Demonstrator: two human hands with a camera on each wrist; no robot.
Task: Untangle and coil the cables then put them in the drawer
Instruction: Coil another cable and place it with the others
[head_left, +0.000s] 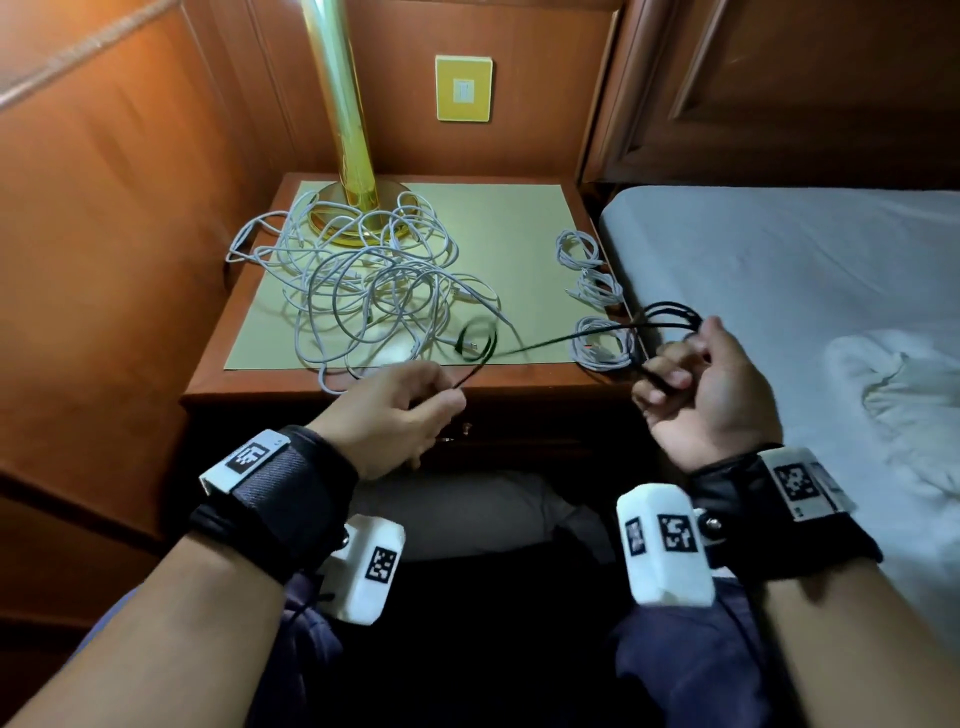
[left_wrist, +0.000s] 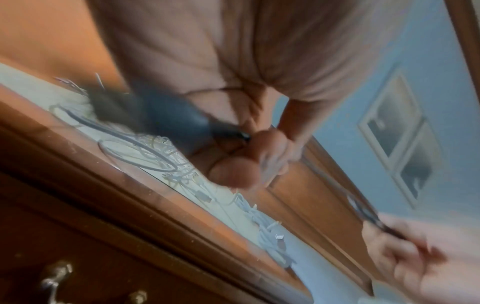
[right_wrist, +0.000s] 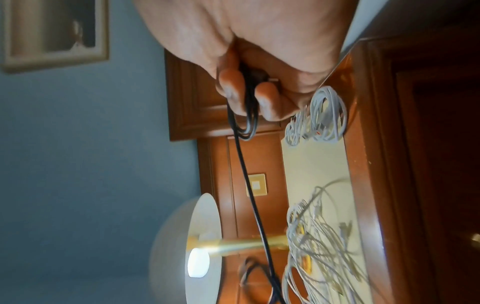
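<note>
Far left on the wooden nightstand (head_left: 218, 384) sits the big tangle of thin white cables (head_left: 358, 280), draped round the brass lamp base (head_left: 353, 218) & spilling over the front edge. My left hand (head_left: 400, 415) is in front of it, thumb & forefinger pinching the thin black cable (head_left: 550, 343), w/ a loose blurred loop flicking just above the pinch. The black line runs taut to the right, passing over three small finished white coils (head_left: 597, 288) along the nightstand's right edge. My right hand (head_left: 701, 379) has its fingers curled round the black loops wound so far, w/ the plug end in the palm. The drawer, w/ its metal handle (left_wrist: 55, 275), looks closed below.

Risks, imo: the whipping loop could snag a white strand & drag the pile off the edge; the taut line may sweep a done coil off; loosening my right grip would let the loops spring apart.
</note>
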